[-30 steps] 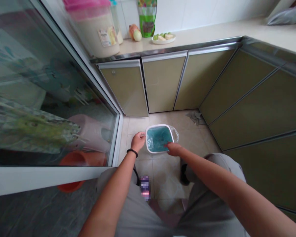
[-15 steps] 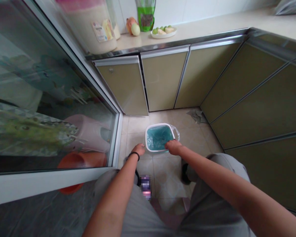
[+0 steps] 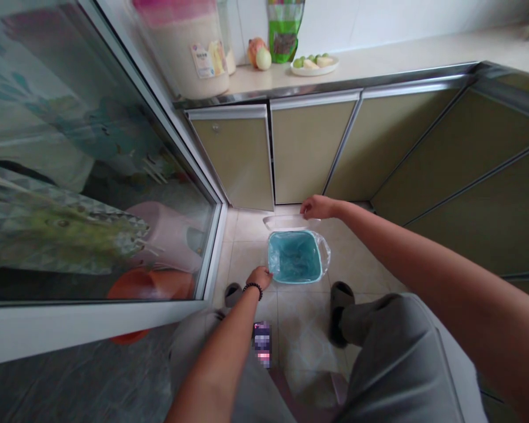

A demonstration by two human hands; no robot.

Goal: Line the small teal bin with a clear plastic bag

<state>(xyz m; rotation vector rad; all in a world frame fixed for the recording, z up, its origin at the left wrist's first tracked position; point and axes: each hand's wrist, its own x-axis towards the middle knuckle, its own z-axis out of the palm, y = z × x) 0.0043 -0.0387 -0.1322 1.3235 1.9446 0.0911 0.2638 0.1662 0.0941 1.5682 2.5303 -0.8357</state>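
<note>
We see a small square bin (image 3: 296, 257) lined with a blue-green plastic bag standing on the beige tiled floor (image 3: 357, 264), in the corner between the glass sliding door (image 3: 92, 176) and the olive-fronted base cabinets (image 3: 300, 147). The clear edge of the bag bunches out over the bin's right side. Our left hand (image 3: 260, 276), with a dark beaded bracelet at the wrist, rests against the near left corner of the bin; its fingers are curled at the rim, though we cannot tell how firmly they grip. Our right hand (image 3: 318, 207) reaches past the bin and pinches the far edge of a flat white rectangular frame (image 3: 288, 222), which hangs just behind and above the bin's back rim, apart from the left hand. Two dark slippers (image 3: 341, 294) stand on the tiles just in front of the bin. Up on the pale countertop (image 3: 401, 56) sit a white plate of cut fruit (image 3: 314, 63), a green pouch (image 3: 284, 32) and a large pink-lidded tub (image 3: 189, 53)
</note>
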